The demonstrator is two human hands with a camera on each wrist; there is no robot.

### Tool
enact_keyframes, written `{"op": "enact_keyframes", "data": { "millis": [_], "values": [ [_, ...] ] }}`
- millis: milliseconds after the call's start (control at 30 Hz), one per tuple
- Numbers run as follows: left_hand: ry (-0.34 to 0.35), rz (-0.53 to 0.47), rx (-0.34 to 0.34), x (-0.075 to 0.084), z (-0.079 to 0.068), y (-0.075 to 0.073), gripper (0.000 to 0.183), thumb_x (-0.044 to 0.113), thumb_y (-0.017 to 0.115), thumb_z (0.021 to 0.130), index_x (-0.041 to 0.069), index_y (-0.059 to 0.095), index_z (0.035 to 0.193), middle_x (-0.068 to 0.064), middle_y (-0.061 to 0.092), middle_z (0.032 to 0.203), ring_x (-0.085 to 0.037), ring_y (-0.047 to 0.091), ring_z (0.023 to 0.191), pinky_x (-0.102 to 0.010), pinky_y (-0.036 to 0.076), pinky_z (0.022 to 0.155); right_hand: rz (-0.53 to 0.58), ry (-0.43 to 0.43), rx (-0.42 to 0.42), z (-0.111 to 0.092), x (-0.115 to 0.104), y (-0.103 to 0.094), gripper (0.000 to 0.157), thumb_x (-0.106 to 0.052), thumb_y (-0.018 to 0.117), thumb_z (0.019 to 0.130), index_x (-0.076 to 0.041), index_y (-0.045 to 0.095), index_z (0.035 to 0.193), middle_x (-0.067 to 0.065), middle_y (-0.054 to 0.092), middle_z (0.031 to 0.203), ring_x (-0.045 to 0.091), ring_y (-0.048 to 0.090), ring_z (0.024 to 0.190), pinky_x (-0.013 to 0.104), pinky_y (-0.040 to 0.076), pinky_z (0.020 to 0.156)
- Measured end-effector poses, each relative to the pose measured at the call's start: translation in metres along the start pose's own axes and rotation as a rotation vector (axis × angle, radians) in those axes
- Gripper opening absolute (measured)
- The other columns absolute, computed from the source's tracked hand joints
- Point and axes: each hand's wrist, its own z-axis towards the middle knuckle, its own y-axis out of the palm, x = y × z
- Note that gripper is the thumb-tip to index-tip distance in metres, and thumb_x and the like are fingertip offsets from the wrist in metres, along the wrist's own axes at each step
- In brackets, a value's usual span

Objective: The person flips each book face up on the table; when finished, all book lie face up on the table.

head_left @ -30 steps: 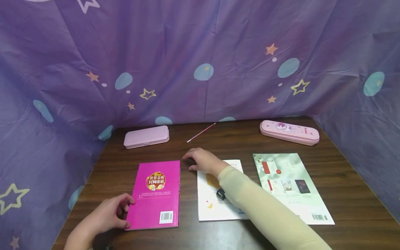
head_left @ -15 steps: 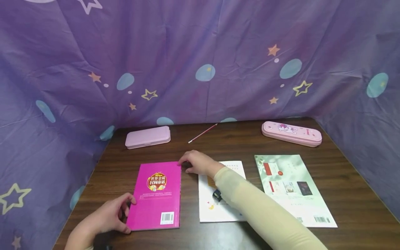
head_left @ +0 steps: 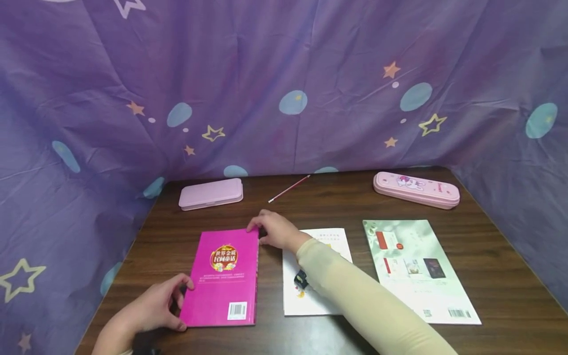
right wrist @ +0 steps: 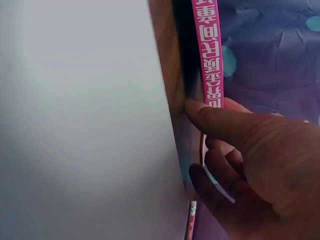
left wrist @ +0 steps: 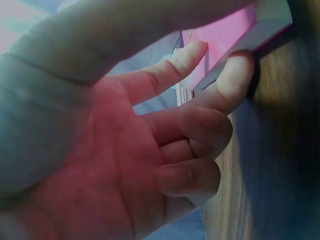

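Observation:
A pink book (head_left: 219, 296) lies flat at the left of the table, back cover up with a barcode. My left hand (head_left: 151, 305) grips its lower left corner, thumb at the bottom corner and forefinger on the left edge. In the left wrist view, other fingers of the left hand (left wrist: 145, 145) curl toward the palm beside the book (left wrist: 225, 37). At the far right corner, my right hand (head_left: 277, 230) pinches the book. The right wrist view has the thumb of that hand (right wrist: 270, 155) against the lettered spine (right wrist: 209, 55); its other fingertips are partly hidden.
A white book (head_left: 306, 303) lies under my right forearm, which covers part of it. Right of it is a pale green book (head_left: 414, 256). Farther back are a plain pink case (head_left: 210, 193), a red pencil (head_left: 289, 189) and a pink rabbit-print pencil case (head_left: 416, 190). Purple cloth hangs behind.
My right hand has moved left, from the gap beside the pink book onto its far right corner. The left hand stays at the lower left; the book looks almost unmoved.

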Motion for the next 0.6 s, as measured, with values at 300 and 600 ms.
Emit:
{"op": "enact_keyframes", "data": {
  "millis": [300,600],
  "values": [
    [-0.005,0.007,0.026,-0.0018,-0.0055,-0.0005,0.067,0.014,0.095,0.062,0.009,0.056,0.116,0.004,0.062,0.080,-0.002,0.049,0.063,-0.024,0.042,0.057,-0.045,0.046,0.001,-0.0022,-0.0034,-0.0023,0.037,-0.029,0.084,0.085,-0.026,0.076,0.121,-0.001,0.065,0.115,0.019,0.065,0.111,0.038,0.052,0.100],
    [0.023,0.174,0.106,-0.0017,-0.0060,-0.0011,0.068,0.020,0.098,0.055,0.015,0.057,0.109,0.010,0.059,0.079,-0.001,0.049,0.070,-0.025,0.040,0.063,0.070,0.030,0.021,-0.0082,0.0024,-0.0067,0.035,-0.027,0.083,0.086,-0.019,0.077,0.119,0.000,0.066,0.112,0.018,0.064,0.109,0.034,0.050,0.102]
  ]
}}
